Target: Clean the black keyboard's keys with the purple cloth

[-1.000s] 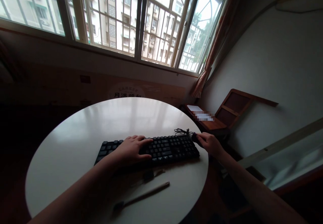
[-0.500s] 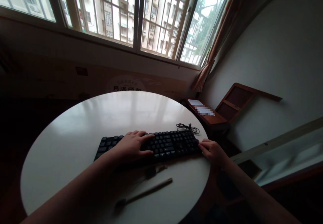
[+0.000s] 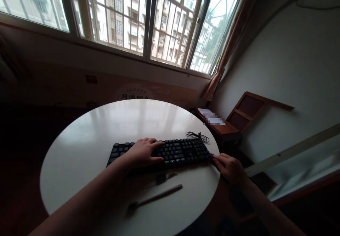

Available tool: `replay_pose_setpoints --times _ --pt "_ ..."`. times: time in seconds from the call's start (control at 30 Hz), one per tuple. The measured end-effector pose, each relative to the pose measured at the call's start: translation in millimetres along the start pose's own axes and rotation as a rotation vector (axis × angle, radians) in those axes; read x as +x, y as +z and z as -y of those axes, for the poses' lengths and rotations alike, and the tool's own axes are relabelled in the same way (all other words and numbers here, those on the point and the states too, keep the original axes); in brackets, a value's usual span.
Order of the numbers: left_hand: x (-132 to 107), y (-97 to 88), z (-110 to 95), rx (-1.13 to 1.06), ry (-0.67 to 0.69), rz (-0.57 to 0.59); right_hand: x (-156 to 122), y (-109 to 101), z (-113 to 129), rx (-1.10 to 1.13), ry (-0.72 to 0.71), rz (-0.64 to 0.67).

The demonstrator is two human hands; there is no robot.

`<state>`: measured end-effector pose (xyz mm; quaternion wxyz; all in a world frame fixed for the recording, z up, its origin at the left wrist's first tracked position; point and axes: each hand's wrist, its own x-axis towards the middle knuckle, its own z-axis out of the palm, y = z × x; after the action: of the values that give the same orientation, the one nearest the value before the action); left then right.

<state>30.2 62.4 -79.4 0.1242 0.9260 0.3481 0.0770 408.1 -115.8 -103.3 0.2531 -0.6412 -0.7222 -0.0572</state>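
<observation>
Under the left hand (image 3: 143,153), on the round white glossy surface (image 3: 87,140), lies a long black full-size keyboard with dark keys (image 3: 183,151). That hand rests flat and open on the keys left of the middle, fingers spread and pointing toward the keyboard's right end, gripping nothing. The right hand (image 3: 230,167) sits at the near right corner of the keyboard, at the surface's edge, its fingers curled against the corner; whether it pinches the casing or only touches it cannot be told, since the light is dim there.

Just beyond the right hand, past the far right corner of the keyboard, a thin black cable lies in a loose coil (image 3: 198,135), not plugged into anything that shows. Nearer the person than the left hand, a slim brown wooden-handled brush with a dark head (image 3: 155,200) lies slantwise, and between it and the keyboard sits a small dark object with a short pale handle (image 3: 163,177), too shadowed to identify.

Judging by how things lie, the work is at an early stage: the keyboard is steadied by both hands, every keycap seems in place, and the brush and small tool lie untouched.
</observation>
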Motion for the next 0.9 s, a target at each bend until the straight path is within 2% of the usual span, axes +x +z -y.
replay_pose_setpoints --times 0.2,0.27,0.37,0.5,0.63,0.9 --pt "-0.7 -2.5 -3.5 -0.001 -0.009 0.019 32.6 5.3 38.9 0.065 -0.092 -0.135" --pt "-0.6 -1.9 -3.3 0.000 -0.008 0.021 45.0 14.4 50.9 0.044 -0.121 -0.107" --pt "-0.9 -0.4 -2.0 0.001 -0.008 0.015 56.3 30.6 60.1 -0.011 -0.159 0.011" --pt "-1.2 0.3 -1.5 -0.003 -0.013 0.014 53.5 41.8 58.7 -0.011 -0.124 0.106" --pt "-0.3 -0.8 -2.8 0.002 -0.013 0.023 41.5 38.2 55.4 -0.019 -0.123 0.136" --pt "-0.7 -1.6 -2.3 -0.015 -0.011 0.003 31.4 40.6 61.6 0.021 -0.137 0.103"
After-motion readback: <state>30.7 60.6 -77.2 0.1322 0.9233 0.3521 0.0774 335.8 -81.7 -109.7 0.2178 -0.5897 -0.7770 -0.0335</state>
